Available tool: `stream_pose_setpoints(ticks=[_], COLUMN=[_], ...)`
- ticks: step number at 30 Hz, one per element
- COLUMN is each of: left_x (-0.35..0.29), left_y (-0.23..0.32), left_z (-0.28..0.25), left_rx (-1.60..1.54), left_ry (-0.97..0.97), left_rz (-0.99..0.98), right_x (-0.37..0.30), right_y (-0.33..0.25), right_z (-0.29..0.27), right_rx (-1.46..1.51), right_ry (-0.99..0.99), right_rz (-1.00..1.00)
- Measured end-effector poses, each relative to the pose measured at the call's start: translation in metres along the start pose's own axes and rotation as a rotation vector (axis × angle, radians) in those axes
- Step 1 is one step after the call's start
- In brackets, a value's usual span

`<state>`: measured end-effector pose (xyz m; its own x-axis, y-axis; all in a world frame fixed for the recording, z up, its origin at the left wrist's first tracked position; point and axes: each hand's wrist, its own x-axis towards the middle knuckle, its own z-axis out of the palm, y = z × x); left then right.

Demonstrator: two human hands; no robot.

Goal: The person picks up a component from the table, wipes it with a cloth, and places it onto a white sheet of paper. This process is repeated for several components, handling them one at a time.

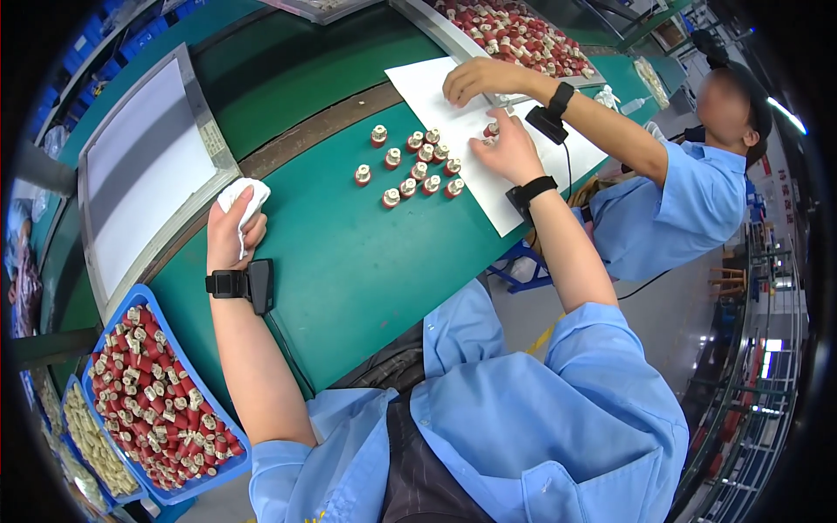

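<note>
My left hand (234,231) is closed around a crumpled white cloth (248,202), near the lower corner of a framed white panel. Over the white sheet (506,209), the thumb and fingers of my right hand (513,157) curl around a small red-and-silver capped part (491,130); my fingers partly hide it. Just left of that hand, several matching red parts with silver tops (419,173) stand upright in a loose group on the green table (323,253). A co-worker's hand (475,81) reaches above the same sheet, close beyond my right hand.
At the lower left, a blue bin (240,453) is heaped with red-and-silver parts, beside a bin of cream-coloured pieces (91,436). A framed tray of more red parts (523,39) lies at the far side. The framed white panel (144,166) leans left. A co-worker (689,200) sits at right.
</note>
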<state>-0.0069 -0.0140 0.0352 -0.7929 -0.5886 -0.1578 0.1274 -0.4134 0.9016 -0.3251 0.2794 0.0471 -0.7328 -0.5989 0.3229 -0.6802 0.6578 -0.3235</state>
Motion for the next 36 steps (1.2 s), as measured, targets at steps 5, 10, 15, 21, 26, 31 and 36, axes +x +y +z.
stream_pose_setpoints(ticks=[5,10,15,21,26,31,36], left_x=[0.0,0.001,0.002,0.002,0.003,0.004,0.001], left_y=[0.001,0.001,-0.001,0.001,-0.006,-0.005,-0.003], left_z=[0.0,0.0,-0.001,0.0,-0.001,-0.003,-0.001], left_rx=[-0.013,-0.013,-0.022,-0.052,-0.072,-0.055,-0.046], left_ry=[-0.011,-0.021,-0.018,-0.031,-0.028,-0.062,-0.036], left_rz=[0.003,-0.002,0.011,-0.001,0.001,-0.004,-0.007], right_x=[0.015,0.005,0.012,0.044,0.075,0.089,0.092], right_y=[0.014,-0.014,-0.042,-0.083,-0.085,-0.089,-0.093], right_z=[0.007,-0.008,-0.019,-0.026,0.004,0.024,0.029], right_rx=[0.054,0.191,0.242,0.273,0.181,0.052,0.022], right_ry=[-0.152,-0.19,-0.182,-0.219,-0.372,-0.564,-0.59], right_rz=[-0.037,-0.042,-0.128,-0.35,-0.451,-0.483,-0.465])
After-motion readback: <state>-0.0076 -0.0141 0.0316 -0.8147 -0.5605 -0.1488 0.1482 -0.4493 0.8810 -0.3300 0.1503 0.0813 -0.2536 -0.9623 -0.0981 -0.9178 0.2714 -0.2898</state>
